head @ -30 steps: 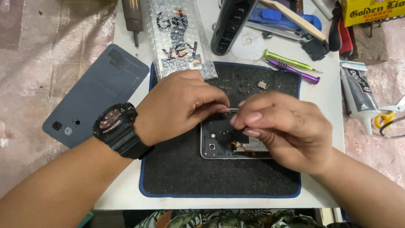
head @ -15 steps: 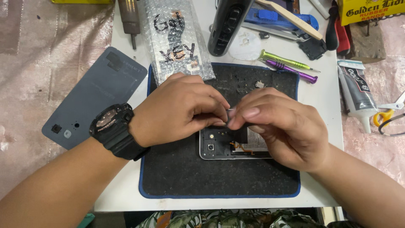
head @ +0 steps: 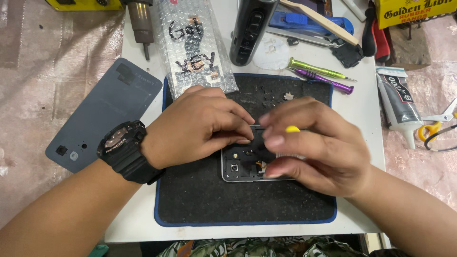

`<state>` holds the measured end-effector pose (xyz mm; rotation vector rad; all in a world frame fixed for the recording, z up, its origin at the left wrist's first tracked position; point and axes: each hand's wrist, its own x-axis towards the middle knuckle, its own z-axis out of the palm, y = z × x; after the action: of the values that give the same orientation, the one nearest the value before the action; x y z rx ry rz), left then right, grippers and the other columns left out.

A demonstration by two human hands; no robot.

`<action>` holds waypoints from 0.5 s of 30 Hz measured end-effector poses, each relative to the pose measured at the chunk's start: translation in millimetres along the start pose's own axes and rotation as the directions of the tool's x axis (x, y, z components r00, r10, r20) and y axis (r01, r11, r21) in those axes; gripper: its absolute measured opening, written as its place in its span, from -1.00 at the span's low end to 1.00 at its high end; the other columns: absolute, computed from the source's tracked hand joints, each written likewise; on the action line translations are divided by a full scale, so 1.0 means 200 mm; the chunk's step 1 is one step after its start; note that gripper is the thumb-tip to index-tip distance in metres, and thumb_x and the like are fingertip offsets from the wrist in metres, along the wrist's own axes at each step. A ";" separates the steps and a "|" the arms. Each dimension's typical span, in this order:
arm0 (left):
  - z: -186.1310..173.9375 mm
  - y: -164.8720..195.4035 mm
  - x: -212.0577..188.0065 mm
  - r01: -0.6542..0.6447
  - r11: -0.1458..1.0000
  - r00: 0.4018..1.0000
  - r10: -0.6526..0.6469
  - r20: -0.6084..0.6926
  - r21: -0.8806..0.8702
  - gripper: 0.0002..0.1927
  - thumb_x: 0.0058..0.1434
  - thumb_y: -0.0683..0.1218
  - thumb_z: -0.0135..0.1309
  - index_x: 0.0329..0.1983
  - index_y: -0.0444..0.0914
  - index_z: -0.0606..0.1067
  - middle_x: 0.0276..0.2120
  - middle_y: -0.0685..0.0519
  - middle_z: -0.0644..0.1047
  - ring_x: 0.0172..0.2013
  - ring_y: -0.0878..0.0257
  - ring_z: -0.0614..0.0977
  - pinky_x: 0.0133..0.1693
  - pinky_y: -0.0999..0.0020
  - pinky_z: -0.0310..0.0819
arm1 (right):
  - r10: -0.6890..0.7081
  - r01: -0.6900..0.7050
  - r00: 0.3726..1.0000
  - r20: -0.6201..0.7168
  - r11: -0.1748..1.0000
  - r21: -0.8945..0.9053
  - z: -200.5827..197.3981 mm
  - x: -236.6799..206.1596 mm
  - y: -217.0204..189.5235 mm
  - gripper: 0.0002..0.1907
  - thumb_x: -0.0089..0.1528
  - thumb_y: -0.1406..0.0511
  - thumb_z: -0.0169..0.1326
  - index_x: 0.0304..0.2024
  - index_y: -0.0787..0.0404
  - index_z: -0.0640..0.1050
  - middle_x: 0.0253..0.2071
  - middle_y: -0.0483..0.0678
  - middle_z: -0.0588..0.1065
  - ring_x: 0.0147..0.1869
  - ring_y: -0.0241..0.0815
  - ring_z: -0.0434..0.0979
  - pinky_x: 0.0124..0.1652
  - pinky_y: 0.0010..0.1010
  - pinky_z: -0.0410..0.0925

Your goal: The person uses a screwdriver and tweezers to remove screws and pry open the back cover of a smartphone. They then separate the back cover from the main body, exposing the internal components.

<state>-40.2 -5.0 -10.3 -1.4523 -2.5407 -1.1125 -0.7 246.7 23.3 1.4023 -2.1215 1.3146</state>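
Hands: left (head: 202, 126) pinching one opened phone (head: 243, 164) | right (head: 316, 147) pinching yellow-tipped tool (head: 292, 129) | two screwdrivers (head: 323, 76)

A grey phone back cover (head: 102, 116) lies at the left of the white table (head: 366, 102), a bubble-wrap packet (head: 193, 45) at upper centre, green (head: 319, 70) and purple (head: 323, 79) screwdrivers upper right, a glue tube (head: 399, 104) and yellow-handled scissors (head: 435, 124) at the right edge

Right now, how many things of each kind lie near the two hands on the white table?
Opened phone: 1
Grey back cover: 1
Screwdrivers, green and purple: 2
Glue tube: 1
Bubble-wrap packet: 1
Black mat: 1
Total: 7
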 end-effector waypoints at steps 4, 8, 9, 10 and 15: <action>0.00 0.00 0.00 0.002 1.000 1.000 -0.002 0.007 0.006 -0.91 0.17 -0.03 0.26 -0.26 -0.05 0.68 -0.11 0.28 0.65 -0.12 0.25 0.58 0.01 0.20 0.34 | 0.027 -0.034 0.999 0.046 0.989 0.144 -0.02 -0.02 0.01 -0.70 0.26 0.45 0.13 0.04 0.16 0.52 -0.09 0.04 0.59 0.01 -0.06 0.69 0.00 -0.23 0.53; -0.01 0.00 0.00 -0.009 1.000 1.000 0.009 0.016 0.014 -0.89 0.16 -0.05 0.26 -0.24 -0.08 0.68 -0.10 0.27 0.65 -0.12 0.24 0.58 0.01 0.20 0.35 | 0.010 -0.023 0.997 0.080 0.986 0.163 0.01 -0.03 0.01 -0.66 0.18 0.42 0.13 0.02 0.26 0.47 -0.03 0.13 0.55 0.05 0.04 0.66 0.05 -0.14 0.53; -0.01 -0.01 0.00 -0.014 1.000 1.000 0.014 0.019 0.019 -0.88 0.15 -0.06 0.25 -0.24 -0.08 0.67 -0.10 0.27 0.65 -0.12 0.25 0.58 0.01 0.21 0.36 | -0.016 0.007 0.997 0.070 0.992 0.127 0.02 -0.02 0.01 -0.63 0.14 0.41 0.17 0.01 0.26 0.47 -0.01 0.16 0.52 0.06 0.08 0.63 0.06 -0.12 0.53; -0.01 0.00 0.00 -0.006 1.000 1.000 0.006 0.016 0.011 -0.90 0.16 -0.04 0.26 -0.26 -0.07 0.68 -0.11 0.28 0.65 -0.13 0.25 0.58 0.00 0.21 0.36 | 0.015 -0.022 0.998 0.061 0.994 0.111 0.02 -0.03 0.00 -0.64 0.15 0.43 0.21 0.01 0.21 0.50 -0.05 0.13 0.52 0.05 0.04 0.64 0.04 -0.17 0.55; -0.01 0.00 0.00 -0.009 1.000 1.000 0.009 0.007 -0.004 -0.90 0.18 -0.02 0.27 -0.26 -0.06 0.68 -0.11 0.27 0.65 -0.16 0.24 0.57 -0.03 0.21 0.36 | 0.116 -0.131 0.989 0.090 0.974 0.185 -0.01 -0.04 0.00 -0.61 0.27 0.59 0.06 0.09 0.15 0.52 -0.05 0.11 0.56 0.08 -0.03 0.71 0.00 -0.29 0.64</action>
<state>-40.5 -4.9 -8.5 -1.4698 -2.5351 -1.1138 2.1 253.0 20.0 1.4356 -2.2158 1.5716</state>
